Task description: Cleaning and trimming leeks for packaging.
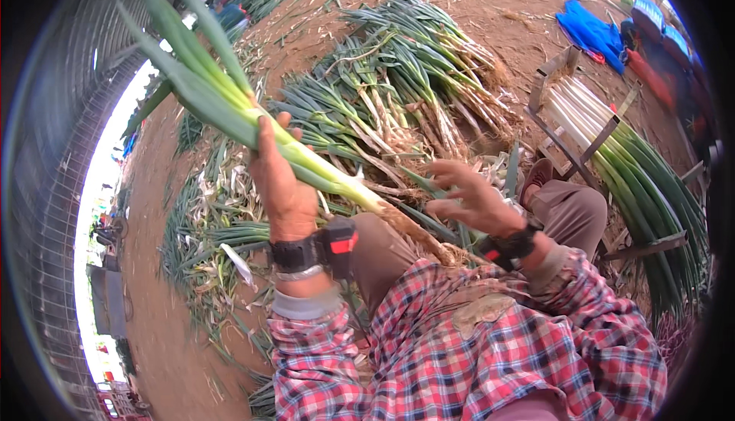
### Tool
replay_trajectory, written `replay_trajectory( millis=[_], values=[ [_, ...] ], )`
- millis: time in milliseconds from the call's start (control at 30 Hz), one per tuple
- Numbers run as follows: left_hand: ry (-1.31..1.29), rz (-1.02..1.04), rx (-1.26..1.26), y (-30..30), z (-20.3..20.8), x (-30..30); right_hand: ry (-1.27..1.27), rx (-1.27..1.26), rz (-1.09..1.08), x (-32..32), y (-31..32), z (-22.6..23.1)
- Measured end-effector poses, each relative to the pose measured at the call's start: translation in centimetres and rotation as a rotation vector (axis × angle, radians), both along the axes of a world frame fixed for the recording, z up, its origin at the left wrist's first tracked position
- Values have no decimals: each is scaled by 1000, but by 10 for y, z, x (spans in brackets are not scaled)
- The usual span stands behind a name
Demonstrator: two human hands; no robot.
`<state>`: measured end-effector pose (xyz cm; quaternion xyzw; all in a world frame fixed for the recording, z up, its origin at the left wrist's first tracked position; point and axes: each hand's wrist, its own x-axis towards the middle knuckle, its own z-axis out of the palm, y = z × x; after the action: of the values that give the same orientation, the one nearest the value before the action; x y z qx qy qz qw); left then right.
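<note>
My left hand (285, 184) is wrapped round a large green onion (337, 180) where its pale stalk meets the green leaves. The leaves point up to the far left, and the brown, soil-covered root end reaches down across my lap. To the right of the stalk, my right hand (468, 197) is raised with its fingers apart and nothing in them. It appears clear of the stalk, near the dirty lower part. Both wrists wear dark bands.
Heaps of unpeeled green onions (390, 84) lie on the dirt ground ahead. Stripped leaves and peelings (222, 237) are scattered at the left. On the right, a metal rack (586, 149) holds clean green onions (639, 184). A blue cloth (589, 31) lies beyond it.
</note>
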<state>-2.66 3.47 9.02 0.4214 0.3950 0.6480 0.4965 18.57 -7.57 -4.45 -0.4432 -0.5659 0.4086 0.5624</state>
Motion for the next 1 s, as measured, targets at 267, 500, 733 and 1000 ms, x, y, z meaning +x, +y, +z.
replay_trajectory(
  millis=[267, 500, 733, 1000],
  values=[
    [-342, -570, -3, -24, -29, 18, 457, -43, 344, -44, 19, 51],
    [-118, -299, 119, -35, -24, 26, 121, -48, 258, -52, 31, 35],
    [-207, -383, 92, -30, -58, 7, -85, 64, 211, -62, 20, 51],
    [-131, -132, 21, -20, -39, 13, -14, 148, 247, -43, -8, 42]
  ],
)
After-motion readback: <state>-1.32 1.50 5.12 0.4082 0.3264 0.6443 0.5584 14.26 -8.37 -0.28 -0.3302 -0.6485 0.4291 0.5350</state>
